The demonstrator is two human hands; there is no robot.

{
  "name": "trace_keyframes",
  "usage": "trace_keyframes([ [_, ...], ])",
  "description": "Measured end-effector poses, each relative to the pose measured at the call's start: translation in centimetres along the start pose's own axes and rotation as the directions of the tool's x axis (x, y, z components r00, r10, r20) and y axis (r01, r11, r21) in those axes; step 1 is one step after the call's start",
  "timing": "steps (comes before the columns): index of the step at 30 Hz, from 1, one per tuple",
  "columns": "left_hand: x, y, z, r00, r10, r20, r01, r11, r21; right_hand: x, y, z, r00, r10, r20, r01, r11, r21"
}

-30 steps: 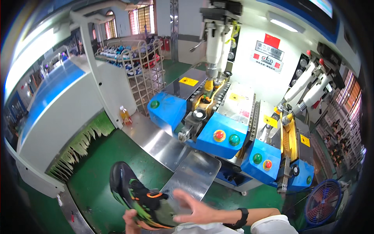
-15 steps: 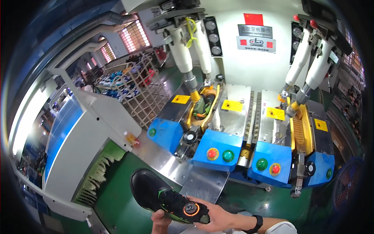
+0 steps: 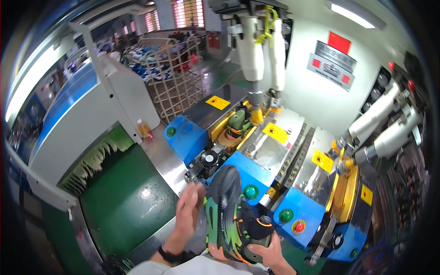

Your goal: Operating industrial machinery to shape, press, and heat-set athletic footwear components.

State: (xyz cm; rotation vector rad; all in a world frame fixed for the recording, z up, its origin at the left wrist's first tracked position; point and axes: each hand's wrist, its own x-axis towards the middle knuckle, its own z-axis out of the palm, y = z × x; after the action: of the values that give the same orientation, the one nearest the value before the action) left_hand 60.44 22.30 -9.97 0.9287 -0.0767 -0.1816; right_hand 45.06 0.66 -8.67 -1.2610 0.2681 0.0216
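Note:
A black sports shoe (image 3: 223, 220) with green and orange markings is in front of me, toe pointing away and its side turned up. A round, orange-ringed part shows near its opening. My right hand (image 3: 271, 253) grips it at the heel end, thumb on a dark green piece there, probably a shoe last. To the left of the shoe, my left hand (image 3: 187, 213) is raised with fingers stretched out, holding nothing; whether it touches the shoe's edge I cannot tell. Beyond, another shoe on a green last (image 3: 238, 120) sits in the left station of a press machine.
The machine's blue panels (image 3: 186, 140) carry green and red buttons, including a red button (image 3: 299, 226). White cylinders (image 3: 251, 50) hang over the left station. The right station (image 3: 344, 197) has yellow pads. A conveyor with a green belt (image 3: 128, 197) lies left; a bottle (image 3: 144, 129) stands beside it.
The shoe has turned from lying leftward to pointing away, showing its side. My left hand has come off its underside and risen beside it. The view has tilted and shifted.

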Motion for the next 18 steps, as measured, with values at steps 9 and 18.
trace_keyframes([
  [9, 33.1, -3.3, 5.9, 0.947, -0.284, 0.151, 0.031, 0.548, 0.836, 4.4, -4.4, 1.6, 0.964, 0.056, -0.259, -0.101, 0.982, -0.161],
  [18, 46.5, -5.8, 7.9, 0.713, -0.670, 0.205, 0.247, 0.514, 0.821, 10.7, -7.4, 4.2, 0.907, 0.051, -0.419, -0.110, 0.987, -0.118],
])
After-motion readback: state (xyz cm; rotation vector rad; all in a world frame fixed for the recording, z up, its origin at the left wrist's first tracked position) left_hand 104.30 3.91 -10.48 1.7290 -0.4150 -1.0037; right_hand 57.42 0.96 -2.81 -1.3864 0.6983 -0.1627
